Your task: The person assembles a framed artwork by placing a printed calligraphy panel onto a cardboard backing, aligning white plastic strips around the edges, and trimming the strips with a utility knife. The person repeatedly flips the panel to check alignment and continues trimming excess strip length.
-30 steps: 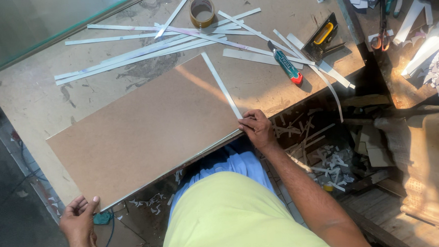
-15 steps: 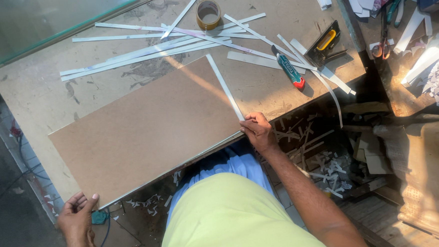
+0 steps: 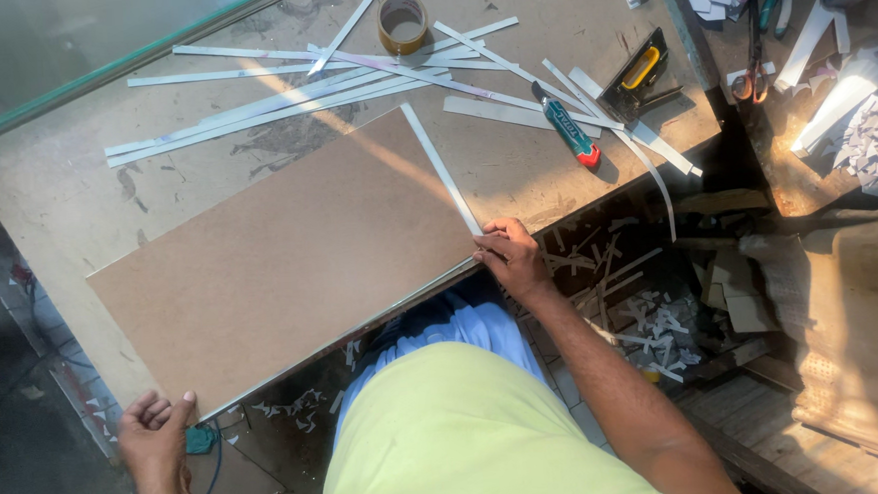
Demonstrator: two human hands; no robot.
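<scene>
- Fibreboard panel (image 3: pixel 280 265): large brown rectangle, plain matt face, lying flat and slanted on the workbench (image 3: pixel 56 197), its near long edge hanging past the bench's front edge. A band of sunlight crosses its upper right part.
- White strip (image 3: pixel 441 170): thin and straight, lying along the panel's right short edge, running from the far corner down to the near right corner.
- Right hand (image 3: pixel 508 256): at the panel's near right corner, fingers curled narrowly over the edge, fingertips on the lower end of the white strip and the corner. It pinches that corner; whether strip and panel are gripped together cannot be told.
- Left hand (image 3: pixel 154 432): at the panel's near left corner, below the bench edge, fingers bent upward and touching the underside of the corner; thumb raised beside the edge. Grip is loose, half closed.
- Bench beyond the panel: a scatter of long white strips (image 3: pixel 281 95), a roll of brown tape (image 3: pixel 402 22), a utility knife with green and red body (image 3: pixel 569 136), and a black and yellow tool (image 3: pixel 636 72).
- Floor to the right: short white offcuts (image 3: pixel 653 321).
</scene>
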